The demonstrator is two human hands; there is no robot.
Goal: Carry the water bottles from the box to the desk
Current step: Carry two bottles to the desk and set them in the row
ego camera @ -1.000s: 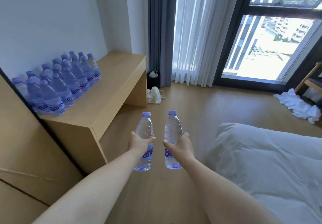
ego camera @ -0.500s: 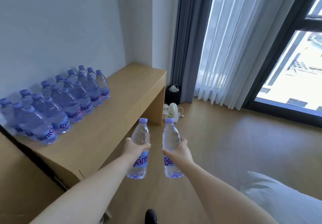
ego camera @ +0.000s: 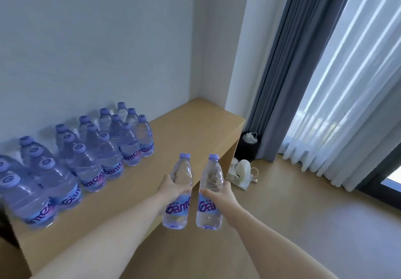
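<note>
1. The left hand is wrapped around a clear plastic water bottle with a purple cap, upright at lower centre.
2. The right hand grips a second, matching bottle, just beside the first.
3. Many like bottles stand in rows on the light wooden desk at left.

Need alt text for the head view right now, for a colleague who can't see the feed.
Each hand, left hand and right hand, holds one upright water bottle over the wooden desk edge. A cluster of bottles already stands on the desk by the wall; curtains hang at right.
</note>
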